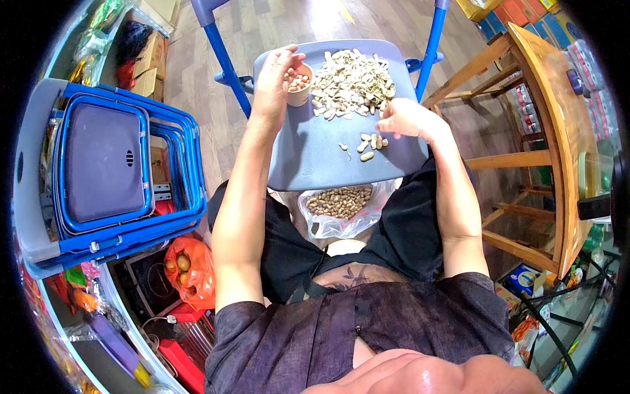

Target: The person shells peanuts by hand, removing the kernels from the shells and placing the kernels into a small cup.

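Clear plastic bag (338,229) between knees, full of tan unshelled peanuts (340,201). Beyond it, grey-blue plastic seat (305,161) bearing few loose whole peanuts (367,156). Right hand (408,119) just beyond these, near heap of pale broken shells (353,82); fingers curled inward, cannot tell whether gripping anything. Heap lies right of pale round cup (298,100) of reddish kernels (299,83). Left hand (273,73) at cup, fingers partly bent over rim; grip unclear.

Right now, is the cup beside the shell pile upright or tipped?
Upright: the cup stands on the grey surface, its rim facing up, shelled peanuts visible inside.
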The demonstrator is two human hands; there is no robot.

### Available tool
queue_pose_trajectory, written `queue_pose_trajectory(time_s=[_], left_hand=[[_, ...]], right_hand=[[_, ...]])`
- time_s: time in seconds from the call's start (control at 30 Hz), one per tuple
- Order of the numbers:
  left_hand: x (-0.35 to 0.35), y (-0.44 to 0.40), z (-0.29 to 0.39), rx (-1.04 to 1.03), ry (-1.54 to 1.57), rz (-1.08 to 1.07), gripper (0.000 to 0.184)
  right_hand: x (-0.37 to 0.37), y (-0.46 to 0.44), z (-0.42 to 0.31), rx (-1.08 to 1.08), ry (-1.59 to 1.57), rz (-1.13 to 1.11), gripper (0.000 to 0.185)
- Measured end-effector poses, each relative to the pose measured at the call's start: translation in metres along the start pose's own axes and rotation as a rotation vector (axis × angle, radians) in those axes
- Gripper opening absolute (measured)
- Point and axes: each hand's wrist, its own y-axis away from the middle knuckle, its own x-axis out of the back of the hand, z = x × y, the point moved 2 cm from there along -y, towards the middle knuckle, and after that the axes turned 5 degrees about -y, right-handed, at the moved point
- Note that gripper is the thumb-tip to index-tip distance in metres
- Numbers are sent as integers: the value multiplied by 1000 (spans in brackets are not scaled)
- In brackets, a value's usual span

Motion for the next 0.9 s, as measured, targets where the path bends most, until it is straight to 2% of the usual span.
queue_pose_trajectory(time_s=[0.03, 0.07, 0.17, 0.33, 0.37, 0.43, 0.5, 0.53, 0.57, 0.6, 0.63, 0.73, 0.8, 0.83, 0.9], left_hand=[[-1, 0, -3, 0, 1, 0, 45], [-4, 1, -8, -10, -87, 11, 44], [-11, 1, -12, -31, -200, 21, 44], [-21, 14, -9, -89, -232, 25, 36], [-26, 18, -7, -180, -248, -33, 31], [-32, 30, -17, -120, -228, -213, 23], [-36, 42, -21, -36, -422, -541, 21], [-39, 51, -30, 105, -470, -712, 25], [-41, 63, -34, 149, -485, -889, 31], [-51, 81, -51, 367, -564, -1112, 35], [-63, 92, -50, 299, -617, -1164, 36], [-74, 103, -68, 287, -609, -1173, 37], [-75, 99, -76, 177, -595, -956, 37], [-73, 95, -80, 177, -595, -955, 37], [-68, 80, -85, 165, -530, -736, 34]], right_hand=[[-3, 3, -3, 12, 39, -96, 36], [-5, 6, -5, -70, 66, -140, 35], [-9, 14, -15, -175, 55, -195, 33], [-27, 3, -10, -111, 59, -204, 29], [-30, 1, -12, -110, 56, -203, 29], [-33, -5, -15, -60, 79, -63, 28], [-32, -10, -14, -36, 59, -30, 27], [-31, -11, -14, -10, 45, 1, 27], [-28, -9, -12, -13, 42, 0, 27], [-21, -4, -9, -48, 18, -25, 26], [-16, -1, -6, -81, -4, -49, 26], [-13, 3, -5, -125, -25, -129, 25], [-14, 4, -4, -151, -19, -157, 24], [-16, 2, -4, -129, -31, -155, 24], [-16, 1, -5, -102, -41, -156, 24]])
